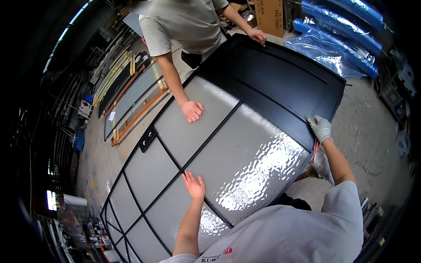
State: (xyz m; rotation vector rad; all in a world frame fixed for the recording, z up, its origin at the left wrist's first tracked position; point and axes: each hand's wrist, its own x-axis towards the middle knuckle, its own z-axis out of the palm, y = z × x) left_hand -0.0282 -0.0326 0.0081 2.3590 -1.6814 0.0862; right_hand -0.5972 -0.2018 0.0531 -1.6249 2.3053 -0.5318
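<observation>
A large black-framed door (245, 127) with rippled glass panes is laid flat across the middle. The bare left hand (194, 185) is pressed open-palmed on the glass near the wearer; the gloved right hand (320, 128) is closed over the frame's right edge, well apart from it. Two hands of a co-worker (192, 110) are rested on the far side. Far right, three blue plastic-wrapped rolls (337, 30) are seen, partly cut off, beside one brown cardboard box (269, 15). The door's near-left end is lost in shadow.
</observation>
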